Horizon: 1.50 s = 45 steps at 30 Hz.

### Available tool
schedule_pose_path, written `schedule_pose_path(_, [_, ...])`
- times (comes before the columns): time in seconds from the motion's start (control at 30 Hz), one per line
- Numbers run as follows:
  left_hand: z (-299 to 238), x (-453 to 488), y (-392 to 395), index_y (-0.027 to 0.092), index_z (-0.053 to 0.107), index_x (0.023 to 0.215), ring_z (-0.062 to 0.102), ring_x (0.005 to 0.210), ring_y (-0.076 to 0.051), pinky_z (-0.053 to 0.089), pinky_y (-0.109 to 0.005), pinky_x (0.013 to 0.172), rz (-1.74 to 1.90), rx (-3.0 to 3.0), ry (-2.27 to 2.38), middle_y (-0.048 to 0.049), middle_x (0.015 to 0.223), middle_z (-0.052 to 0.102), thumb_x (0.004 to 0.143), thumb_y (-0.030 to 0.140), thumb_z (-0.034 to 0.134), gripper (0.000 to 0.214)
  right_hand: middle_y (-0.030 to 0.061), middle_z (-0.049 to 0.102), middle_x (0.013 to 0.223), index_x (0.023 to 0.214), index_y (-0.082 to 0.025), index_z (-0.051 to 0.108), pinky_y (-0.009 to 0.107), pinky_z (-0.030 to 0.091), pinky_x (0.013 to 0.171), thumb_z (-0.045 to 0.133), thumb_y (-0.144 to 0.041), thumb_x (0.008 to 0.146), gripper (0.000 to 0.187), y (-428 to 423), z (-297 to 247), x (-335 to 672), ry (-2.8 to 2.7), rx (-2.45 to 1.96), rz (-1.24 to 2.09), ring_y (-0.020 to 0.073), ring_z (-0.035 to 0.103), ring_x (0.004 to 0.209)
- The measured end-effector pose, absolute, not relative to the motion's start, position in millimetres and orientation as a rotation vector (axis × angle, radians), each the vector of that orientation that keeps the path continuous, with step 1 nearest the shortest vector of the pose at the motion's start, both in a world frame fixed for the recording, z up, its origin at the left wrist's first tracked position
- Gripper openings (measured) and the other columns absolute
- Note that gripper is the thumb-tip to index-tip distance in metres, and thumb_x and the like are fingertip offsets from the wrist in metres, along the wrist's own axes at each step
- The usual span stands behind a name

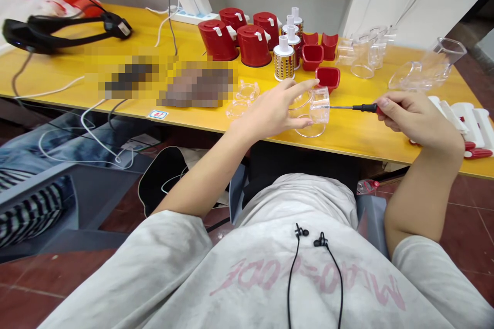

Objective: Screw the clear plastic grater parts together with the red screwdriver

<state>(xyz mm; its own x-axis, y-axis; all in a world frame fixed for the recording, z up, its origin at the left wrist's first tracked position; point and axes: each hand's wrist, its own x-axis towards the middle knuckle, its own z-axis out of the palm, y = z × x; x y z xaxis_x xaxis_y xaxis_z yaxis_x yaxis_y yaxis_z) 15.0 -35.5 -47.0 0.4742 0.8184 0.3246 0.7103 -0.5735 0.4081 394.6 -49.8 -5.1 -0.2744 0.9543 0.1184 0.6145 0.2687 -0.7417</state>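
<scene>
My right hand [411, 115] is closed around the dark and red handle of a screwdriver [358, 108], whose thin shaft points left. Its tip meets the round end of a clear plastic part [319, 105] near the table's front edge; how far it goes in, I cannot tell. Around this part is my left hand [276, 108], index finger along the top and thumb along the lower side. My other left fingers are mostly hidden. Just behind lies a red plastic cup-like piece [328, 78]. Clear ring-shaped pieces [247, 91] rest left of my left hand.
Several red housings [254, 46] and metal grater drums [284, 59] stand at the back of the yellow table [185, 121]. Clear plastic pieces [428, 69] stand at the right, beyond white-and-red handles [473, 123]. Black headgear [69, 31] and cables lie left. Someone sits at the left.
</scene>
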Motion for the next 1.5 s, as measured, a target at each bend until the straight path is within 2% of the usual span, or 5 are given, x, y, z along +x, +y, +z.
schedule_pose_path(0.27, [-47.1,12.7,-33.6,0.038,0.056,0.194,0.084,0.125,-0.037,0.069,-0.063,0.128,0.719,2.489,1.297,-0.0168,0.170,0.072,0.106,0.034,0.102,0.100,0.0080,0.088,0.107,0.113,-0.031,0.087,0.046,0.058,0.080,0.098,-0.036,0.089,0.027,-55.3,-4.2,387.4,-1.878,-1.329,0.654,0.0275,0.073,0.086])
schedule_pose_path(0.53, [-44.7,12.9,-34.8,0.037,0.056,0.195,0.083,0.126,-0.035,0.067,-0.062,0.130,0.718,2.489,1.287,-0.0169,0.168,0.072,0.107,0.032,0.101,0.099,0.0051,0.070,0.078,0.088,-0.028,0.078,0.046,0.044,0.078,0.070,-0.056,0.116,0.040,-54.4,-1.2,386.8,-2.087,-1.418,0.493,0.0258,0.060,0.078])
schedule_pose_path(0.83, [-50.9,10.4,-29.5,0.038,0.056,0.194,0.082,0.122,-0.035,0.070,-0.059,0.123,0.738,2.490,1.282,-0.0164,0.165,0.074,0.106,0.037,0.102,0.100,0.0065,0.084,0.099,0.109,-0.029,0.089,0.047,0.056,0.080,0.096,-0.034,0.088,0.023,-56.8,-5.1,387.1,-1.969,-1.369,0.485,0.0267,0.067,0.083])
schedule_pose_path(1.17, [-48.4,9.1,-30.2,0.043,0.058,0.193,0.082,0.123,-0.035,0.069,-0.060,0.127,0.746,2.477,1.249,-0.0132,0.165,0.074,0.103,0.033,0.102,0.101,0.0105,0.091,0.103,0.114,-0.028,0.094,0.049,0.055,0.081,0.074,-0.040,0.113,0.024,-61.5,-2.9,384.8,-2.136,-1.406,0.378,0.0307,0.073,0.090])
schedule_pose_path(1.5, [-58.0,5.3,-23.2,0.047,0.058,0.192,0.078,0.142,-0.042,0.065,-0.067,0.134,0.807,2.471,1.242,-0.0123,0.164,0.070,0.103,0.045,0.101,0.099,0.0086,0.091,0.110,0.107,-0.032,0.089,0.050,0.062,0.092,0.096,-0.034,0.092,0.018,-62.5,2.3,379.7,-2.109,-1.201,0.316,0.0330,0.078,0.101])
